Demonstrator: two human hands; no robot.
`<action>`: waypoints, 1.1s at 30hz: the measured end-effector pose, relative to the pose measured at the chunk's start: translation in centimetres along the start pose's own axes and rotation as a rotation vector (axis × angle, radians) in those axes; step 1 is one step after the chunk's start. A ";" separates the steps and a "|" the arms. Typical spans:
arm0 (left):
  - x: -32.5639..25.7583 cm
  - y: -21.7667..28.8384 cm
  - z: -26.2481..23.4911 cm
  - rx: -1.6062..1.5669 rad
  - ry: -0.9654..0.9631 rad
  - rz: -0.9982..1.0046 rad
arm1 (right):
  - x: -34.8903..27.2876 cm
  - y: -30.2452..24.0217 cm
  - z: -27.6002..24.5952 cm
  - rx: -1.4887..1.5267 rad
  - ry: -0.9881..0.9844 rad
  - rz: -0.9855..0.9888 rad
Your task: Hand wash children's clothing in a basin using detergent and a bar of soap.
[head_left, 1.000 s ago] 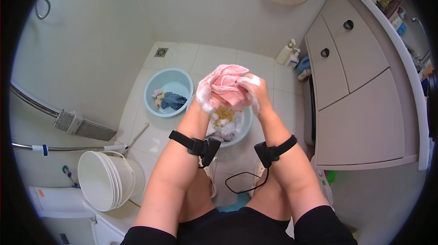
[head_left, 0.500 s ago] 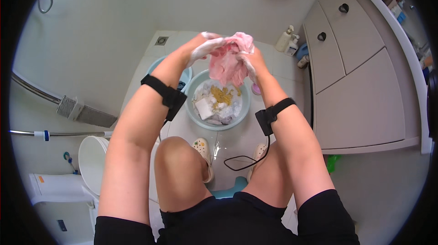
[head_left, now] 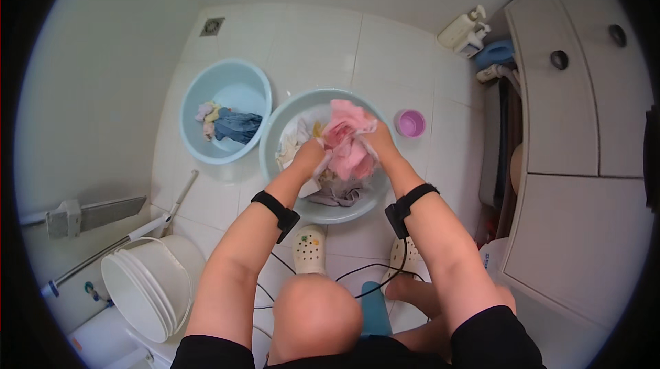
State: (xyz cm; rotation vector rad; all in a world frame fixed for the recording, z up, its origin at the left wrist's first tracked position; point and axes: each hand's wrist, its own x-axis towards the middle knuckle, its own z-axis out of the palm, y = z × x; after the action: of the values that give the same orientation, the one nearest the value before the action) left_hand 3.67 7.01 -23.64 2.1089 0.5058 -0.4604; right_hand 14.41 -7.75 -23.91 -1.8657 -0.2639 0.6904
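- Gripping a crumpled pink wet cloth (head_left: pixel 347 142), the left hand (head_left: pixel 309 156) and right hand (head_left: pixel 380 141) both close on it from either side.
- That cloth sits over a round pale-blue plastic basin (head_left: pixel 275 137) on the white tiled floor (head_left: pixel 323 46), with other pale laundry (head_left: pixel 295 139) lying under it.
- A second, smaller pale-blue basin (head_left: pixel 199 87) stands just to the left, holding blue denim fabric (head_left: pixel 237 124).
- A small purple plastic cup (head_left: pixel 410 123) stands just right of the large basin.
- A white plastic bucket (head_left: pixel 148 286) is at lower left.
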 end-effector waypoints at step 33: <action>-6.8 -4.3 -0.7 0.598 0.124 0.067 | 0.8 3.9 5.4 -0.925 0.270 -0.082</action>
State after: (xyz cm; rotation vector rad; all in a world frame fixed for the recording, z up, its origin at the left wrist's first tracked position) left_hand -4.20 8.59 -22.88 2.7329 0.3957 -0.4853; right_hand 11.42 -4.68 -29.08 -2.7717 -0.5402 0.2426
